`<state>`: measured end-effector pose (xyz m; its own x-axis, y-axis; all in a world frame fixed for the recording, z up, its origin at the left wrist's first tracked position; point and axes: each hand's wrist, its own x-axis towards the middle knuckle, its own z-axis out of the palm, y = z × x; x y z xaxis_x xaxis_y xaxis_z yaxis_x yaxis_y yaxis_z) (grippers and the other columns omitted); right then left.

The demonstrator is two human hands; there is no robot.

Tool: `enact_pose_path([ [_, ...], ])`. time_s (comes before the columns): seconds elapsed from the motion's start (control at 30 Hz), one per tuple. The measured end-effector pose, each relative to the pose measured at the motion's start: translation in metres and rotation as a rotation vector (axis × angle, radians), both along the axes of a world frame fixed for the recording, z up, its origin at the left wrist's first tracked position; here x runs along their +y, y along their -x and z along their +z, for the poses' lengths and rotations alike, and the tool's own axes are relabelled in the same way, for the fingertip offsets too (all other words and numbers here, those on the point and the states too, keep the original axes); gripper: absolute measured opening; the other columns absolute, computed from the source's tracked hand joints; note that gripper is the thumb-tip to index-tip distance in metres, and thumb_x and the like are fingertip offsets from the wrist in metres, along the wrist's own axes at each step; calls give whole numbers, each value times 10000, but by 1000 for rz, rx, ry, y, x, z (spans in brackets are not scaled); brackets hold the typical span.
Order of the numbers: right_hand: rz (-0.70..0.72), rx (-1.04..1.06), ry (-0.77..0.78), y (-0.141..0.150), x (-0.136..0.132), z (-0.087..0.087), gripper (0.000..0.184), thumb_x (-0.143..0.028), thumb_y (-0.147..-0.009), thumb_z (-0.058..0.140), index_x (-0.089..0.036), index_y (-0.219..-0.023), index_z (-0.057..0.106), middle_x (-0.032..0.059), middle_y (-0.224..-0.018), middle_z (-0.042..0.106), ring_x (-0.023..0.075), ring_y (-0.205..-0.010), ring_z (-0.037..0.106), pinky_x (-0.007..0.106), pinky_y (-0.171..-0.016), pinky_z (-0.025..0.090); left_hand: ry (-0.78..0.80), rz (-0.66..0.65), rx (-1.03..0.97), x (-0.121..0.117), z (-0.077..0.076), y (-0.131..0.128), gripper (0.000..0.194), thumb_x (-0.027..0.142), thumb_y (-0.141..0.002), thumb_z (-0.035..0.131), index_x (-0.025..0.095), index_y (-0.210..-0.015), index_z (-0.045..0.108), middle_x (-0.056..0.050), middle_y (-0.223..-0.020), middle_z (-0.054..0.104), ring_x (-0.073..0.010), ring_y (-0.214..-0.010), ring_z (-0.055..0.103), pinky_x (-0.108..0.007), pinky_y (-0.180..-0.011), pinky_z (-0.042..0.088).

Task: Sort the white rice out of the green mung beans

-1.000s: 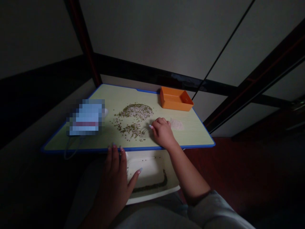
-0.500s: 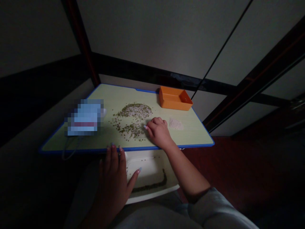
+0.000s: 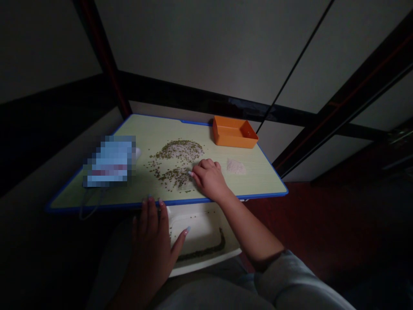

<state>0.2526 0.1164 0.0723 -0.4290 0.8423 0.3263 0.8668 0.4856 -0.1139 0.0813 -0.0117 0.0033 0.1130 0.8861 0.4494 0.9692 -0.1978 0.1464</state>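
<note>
Small green beans mixed with white grains lie in a larger pile (image 3: 182, 150) and a looser scatter (image 3: 172, 174) on the pale yellow-green table (image 3: 258, 176). My right hand (image 3: 208, 176) rests at the right side of the scatter, its fingers curled down and pressed together; what they hold, if anything, is hidden. To its right is a small heap of white grains (image 3: 236, 166). My left hand (image 3: 158, 232) is open, fingers spread, at the table's front edge and beside a white basin (image 3: 196, 230). Green beans line the basin's near side and right corner.
An orange box (image 3: 235, 133) stands at the back right of the table. A blurred light-blue object (image 3: 111, 161) with a thin cord sits at the left. The table has a raised blue rim (image 3: 129, 206). Pale panels (image 3: 206, 51) rise behind it.
The whole view has shifted slightly left. My right hand has moved a little among the scattered beans, still curled; my left hand stays spread at the edge.
</note>
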Motion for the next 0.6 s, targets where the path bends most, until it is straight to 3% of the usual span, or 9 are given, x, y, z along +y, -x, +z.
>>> enact_pose_path([
  [0.6,77,-37,43,-5,-9,0,258,-324,-952,455,-168,-888,651,94,-1004,573,229,-1006,428,376,-828,277,15,-13,-12,1,0,1,817,526,-850,378,41,-1465,145,-321,-1529,206,-417,-1458,147,-609,-1084,303],
])
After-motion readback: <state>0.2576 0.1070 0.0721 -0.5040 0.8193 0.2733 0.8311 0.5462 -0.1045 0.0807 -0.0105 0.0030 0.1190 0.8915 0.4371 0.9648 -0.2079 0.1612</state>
